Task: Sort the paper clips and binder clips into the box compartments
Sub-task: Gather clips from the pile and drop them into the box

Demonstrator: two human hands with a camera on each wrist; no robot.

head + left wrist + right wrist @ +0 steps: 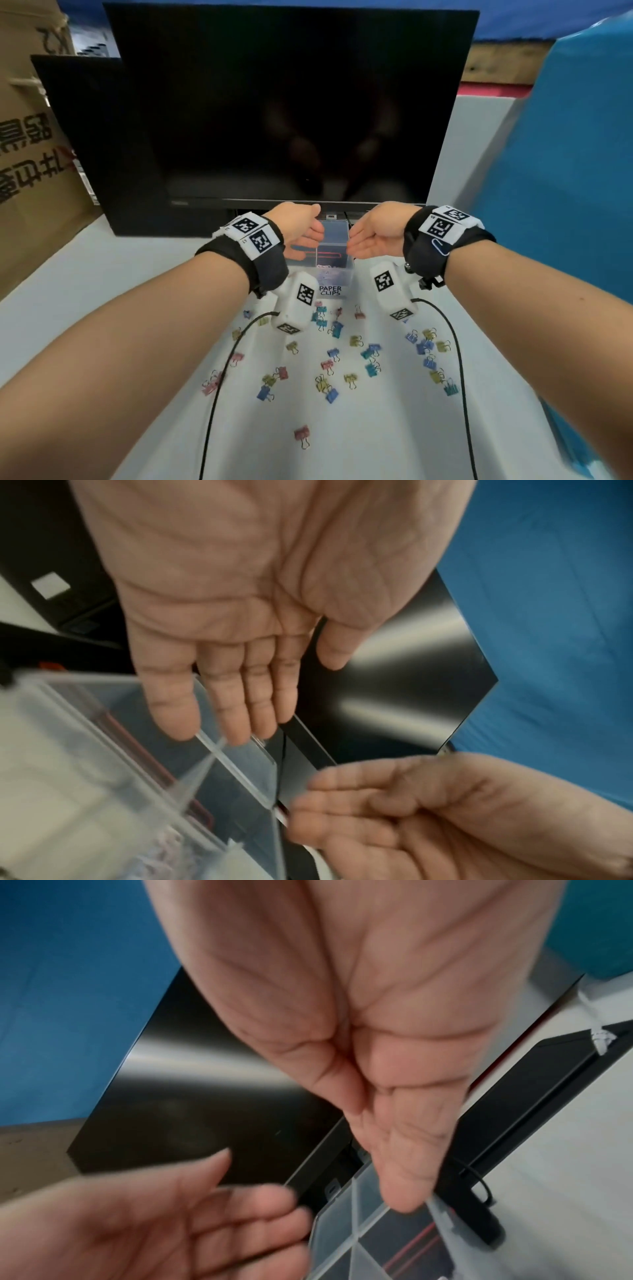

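Observation:
A clear plastic compartment box (pixel 334 263) labelled PAPER CLIPS stands on the white table just in front of the monitor. My left hand (pixel 305 236) and right hand (pixel 368 240) flank its top, palms facing each other, fingers straight, holding nothing. In the left wrist view the left hand's fingertips (pixel 236 734) lie over the box (pixel 103 737) at its rim and divider. In the right wrist view the right hand's fingertips (pixel 404 1202) reach the rim of the box (pixel 369 1240). Several coloured binder clips (pixel 329 365) lie scattered nearer to me. Pale clips show blurred inside the front compartment (pixel 161 856).
A large dark monitor (pixel 291 102) rises right behind the box, a second dark panel (pixel 85 137) to its left. A cardboard carton (pixel 30 171) stands far left, a blue panel (pixel 565 171) at right. Two black cables (pixel 219 377) trail across the table (pixel 102 274) among the clips.

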